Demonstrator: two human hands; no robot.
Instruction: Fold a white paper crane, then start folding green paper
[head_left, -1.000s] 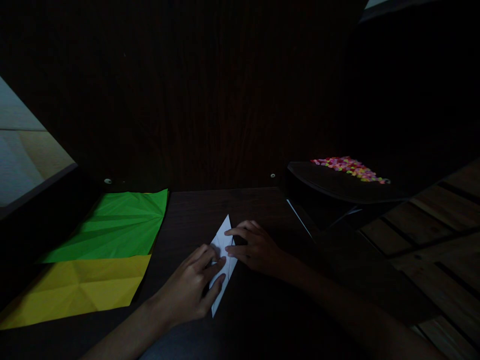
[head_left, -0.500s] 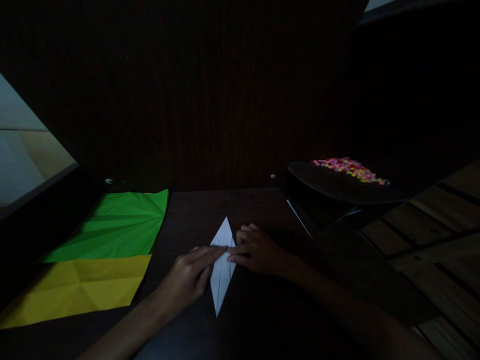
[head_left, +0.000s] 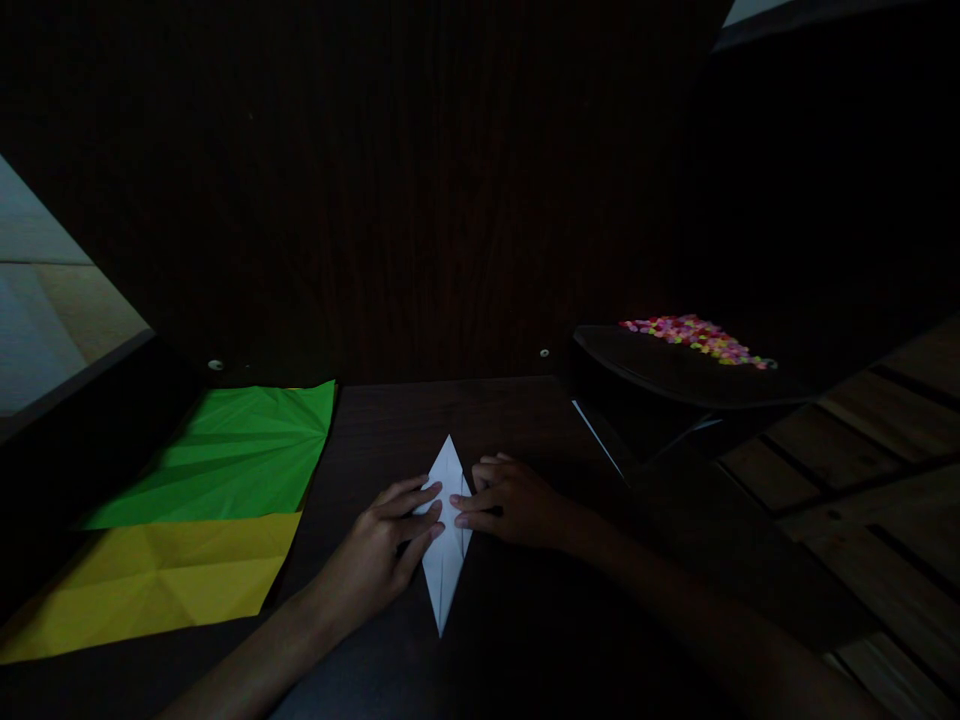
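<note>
- Dark brown wooden desktop (head_left: pixel 390 420) is spreading under and around a white, narrow, diamond-shaped piece of folded paper (head_left: pixel 442 572), which is lying flat with one point facing the viewer and creases showing.
- Left hand (head_left: pixel 375 545) is resting open at the paper's left side, its fingers spreading apart and its fingertips touching the white surface.
- Right hand (head_left: pixel 514 505) is lying half open at the paper's right side; its thumb and one finger are reaching onto the paper, while the other fingers are curling.
- Creased yellow paper sheet (head_left: pixel 165 575) is lying well to the left of the white paper.
- Creased bright green paper sheet (head_left: pixel 240 460) is lying beyond the yellow one, left of and farther than the white paper.
- Thin pale strip (head_left: pixel 598 438) is showing to the right of and beyond the white paper.
- Dark, curved-edged shelf (head_left: pixel 645 370) is standing farther right, carrying a pile of small pink, red and yellow pieces (head_left: pixel 697 338).
- Tall dark wooden panel (head_left: pixel 420 220) is rising behind the white paper.
</note>
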